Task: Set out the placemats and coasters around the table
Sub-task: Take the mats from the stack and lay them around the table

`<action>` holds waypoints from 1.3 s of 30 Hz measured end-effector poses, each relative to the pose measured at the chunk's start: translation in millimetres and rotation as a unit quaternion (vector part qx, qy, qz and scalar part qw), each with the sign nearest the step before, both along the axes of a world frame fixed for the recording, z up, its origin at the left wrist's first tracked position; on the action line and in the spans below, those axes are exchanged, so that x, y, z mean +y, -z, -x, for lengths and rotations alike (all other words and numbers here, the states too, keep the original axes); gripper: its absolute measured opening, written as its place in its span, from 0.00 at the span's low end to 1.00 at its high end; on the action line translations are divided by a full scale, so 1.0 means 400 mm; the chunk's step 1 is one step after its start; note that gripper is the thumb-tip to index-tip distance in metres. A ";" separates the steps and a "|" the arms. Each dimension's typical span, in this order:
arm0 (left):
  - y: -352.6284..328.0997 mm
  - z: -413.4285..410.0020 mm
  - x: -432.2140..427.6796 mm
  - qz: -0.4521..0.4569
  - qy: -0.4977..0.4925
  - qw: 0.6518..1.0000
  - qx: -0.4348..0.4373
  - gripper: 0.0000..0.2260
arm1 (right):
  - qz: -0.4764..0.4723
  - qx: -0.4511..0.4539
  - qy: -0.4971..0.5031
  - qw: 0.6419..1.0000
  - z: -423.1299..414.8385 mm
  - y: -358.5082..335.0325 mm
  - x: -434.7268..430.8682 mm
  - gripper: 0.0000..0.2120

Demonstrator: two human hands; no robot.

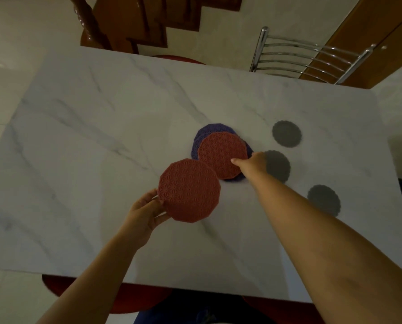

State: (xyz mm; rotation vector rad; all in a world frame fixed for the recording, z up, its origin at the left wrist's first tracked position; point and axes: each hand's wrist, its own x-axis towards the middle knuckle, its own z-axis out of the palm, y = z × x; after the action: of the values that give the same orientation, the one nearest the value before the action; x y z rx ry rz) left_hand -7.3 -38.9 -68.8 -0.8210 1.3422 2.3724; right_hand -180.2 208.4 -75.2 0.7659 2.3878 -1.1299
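The left grip [148, 212] pinches a red placemat [189, 190] by its lower-left edge, just below the centre of the frame, over the marble surface [101, 136]. The right grip [253, 163] reaches onto a second red placemat [222, 153] lying atop the purple placemats [212, 130]. Its thumb is on top, but whether the fingers have closed under the rim cannot be told. Three grey coasters [286, 134] lie at the right. To lift cleanly, the person should probably peel off only the top mat, without dragging the purple ones.
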 end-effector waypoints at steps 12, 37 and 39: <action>-0.007 0.013 0.000 -0.014 -0.013 1.000 0.011 0.12 | -0.033 0.010 -0.015 0.999 0.005 -0.024 -0.021 0.30; -0.025 -0.006 0.084 -0.069 -0.004 0.998 0.010 0.12 | 0.295 0.083 0.038 0.951 -0.262 -0.119 0.057 0.08; -0.026 -0.012 0.093 -0.079 0.000 0.997 0.014 0.12 | 0.291 0.078 0.058 0.952 -0.276 -0.114 0.051 0.09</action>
State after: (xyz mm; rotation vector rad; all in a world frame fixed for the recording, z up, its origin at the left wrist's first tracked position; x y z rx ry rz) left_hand -2.5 -1.9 -58.3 -0.7456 1.1464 2.4608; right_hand -70.0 228.9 -29.5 0.6279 1.9611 -1.8821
